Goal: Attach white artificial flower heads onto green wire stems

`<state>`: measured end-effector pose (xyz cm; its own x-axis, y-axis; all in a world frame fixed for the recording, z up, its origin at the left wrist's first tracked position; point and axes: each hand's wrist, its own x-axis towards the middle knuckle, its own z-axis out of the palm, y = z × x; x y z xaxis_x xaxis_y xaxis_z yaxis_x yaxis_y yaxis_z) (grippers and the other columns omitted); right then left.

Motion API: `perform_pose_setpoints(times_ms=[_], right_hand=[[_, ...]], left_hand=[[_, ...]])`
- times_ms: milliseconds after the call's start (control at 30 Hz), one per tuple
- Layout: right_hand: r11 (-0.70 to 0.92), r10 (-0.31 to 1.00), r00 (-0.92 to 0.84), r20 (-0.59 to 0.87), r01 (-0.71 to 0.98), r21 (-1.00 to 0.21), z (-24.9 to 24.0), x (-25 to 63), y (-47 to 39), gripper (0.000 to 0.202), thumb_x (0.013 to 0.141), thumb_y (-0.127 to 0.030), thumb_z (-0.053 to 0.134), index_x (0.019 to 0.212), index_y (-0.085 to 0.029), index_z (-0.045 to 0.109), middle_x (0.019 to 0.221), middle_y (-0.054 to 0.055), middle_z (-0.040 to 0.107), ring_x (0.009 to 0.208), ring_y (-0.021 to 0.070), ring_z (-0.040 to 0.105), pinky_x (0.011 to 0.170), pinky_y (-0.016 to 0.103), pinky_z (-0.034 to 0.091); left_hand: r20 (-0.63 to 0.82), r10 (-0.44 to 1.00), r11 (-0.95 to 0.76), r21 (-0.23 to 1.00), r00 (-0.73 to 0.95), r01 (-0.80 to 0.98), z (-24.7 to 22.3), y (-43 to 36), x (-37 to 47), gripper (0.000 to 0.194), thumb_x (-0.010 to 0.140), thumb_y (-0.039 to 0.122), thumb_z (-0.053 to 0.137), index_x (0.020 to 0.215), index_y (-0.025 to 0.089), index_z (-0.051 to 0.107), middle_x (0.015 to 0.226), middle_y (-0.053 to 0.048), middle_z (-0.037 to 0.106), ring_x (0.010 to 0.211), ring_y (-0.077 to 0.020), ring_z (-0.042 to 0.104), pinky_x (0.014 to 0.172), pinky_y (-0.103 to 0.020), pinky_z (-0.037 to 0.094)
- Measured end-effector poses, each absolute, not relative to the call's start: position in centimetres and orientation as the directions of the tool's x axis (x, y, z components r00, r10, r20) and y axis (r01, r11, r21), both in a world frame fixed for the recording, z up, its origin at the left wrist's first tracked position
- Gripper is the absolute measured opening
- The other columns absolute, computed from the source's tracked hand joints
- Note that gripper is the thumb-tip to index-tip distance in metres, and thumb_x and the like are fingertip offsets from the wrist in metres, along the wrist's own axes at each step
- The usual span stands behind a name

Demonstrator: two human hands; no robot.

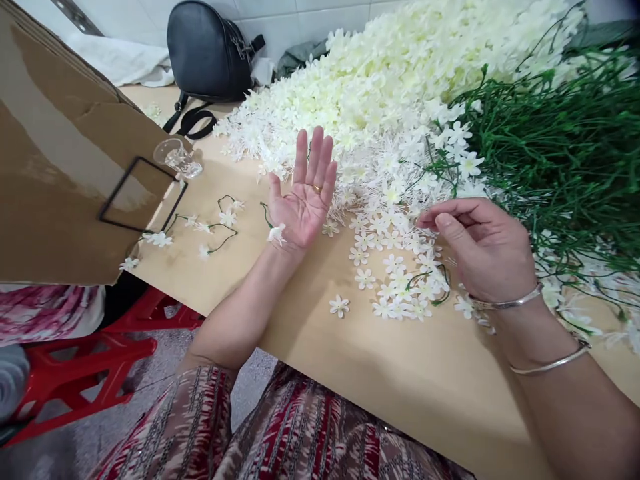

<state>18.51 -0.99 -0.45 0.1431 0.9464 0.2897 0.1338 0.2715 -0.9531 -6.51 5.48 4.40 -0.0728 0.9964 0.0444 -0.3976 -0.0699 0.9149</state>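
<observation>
My left hand is raised palm up over the table, fingers spread. A white flower on a green stem shows at the base of its thumb; whether it touches the hand is unclear. My right hand hovers beside the white flower pile, thumb and fingers bent towards each other; anything between the fingertips is too small to tell. Below and between the hands lie loose white blossoms, with a single one apart. Green stems are heaped beyond my right hand.
A cardboard box stands at the left, near a black frame and a clear cup. Several stemmed flowers lie nearby. A black backpack sits at the back. Red stools are below the wooden table.
</observation>
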Motion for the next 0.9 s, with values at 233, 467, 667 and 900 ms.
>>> perform_pose_setpoints(times_ms=[233,467,667,900], right_hand=[[0.716,0.698,-0.370,0.613,0.372,-0.590,0.7,14.8,-4.6,0.017,0.104,-0.042,0.077,0.117,-0.032,0.080,0.115,0.006,0.085,0.108,0.0289,0.079,0.097,0.053,0.066],[0.866,0.497,-0.774,0.391,0.469,-0.172,-2.6,11.1,-7.4,0.041,0.102,-0.013,0.074,0.136,-0.035,0.076,0.161,0.004,0.072,0.156,0.0316,0.059,0.123,0.059,0.051],[0.684,0.702,-0.532,0.473,0.689,-0.239,-3.5,15.3,-3.4,0.039,0.109,-0.014,0.063,0.140,-0.035,0.075,0.156,0.005,0.075,0.156,0.0374,0.060,0.123,0.068,0.045],[0.528,0.825,-0.283,0.489,0.697,-0.486,-3.8,18.4,-0.5,0.022,0.107,-0.031,0.066,0.121,-0.039,0.082,0.141,0.005,0.083,0.145,0.0403,0.065,0.117,0.066,0.044]], left_hand=[[0.233,0.964,-0.215,0.966,-0.125,0.142,4.6,7.9,-10.8,0.071,0.102,0.079,0.047,0.168,0.053,0.048,0.164,0.005,0.067,0.177,-0.0222,0.029,0.137,-0.053,0.047],[0.210,0.955,-0.197,0.977,-0.212,0.083,2.5,10.6,-12.4,0.063,0.109,0.077,0.040,0.141,0.033,0.072,0.141,-0.008,0.078,0.153,-0.0245,0.064,0.121,-0.043,0.060],[0.210,0.963,-0.206,0.978,-0.168,0.037,0.7,8.6,-8.6,0.047,0.110,0.068,0.053,0.117,0.028,0.077,0.119,-0.008,0.077,0.122,-0.0232,0.074,0.109,-0.040,0.061],[0.341,0.930,-0.326,0.592,0.137,0.738,-2.0,5.0,-3.6,0.067,0.102,0.072,0.067,0.157,0.033,0.058,0.175,-0.016,0.043,0.170,-0.0375,0.033,0.140,-0.060,0.022]])
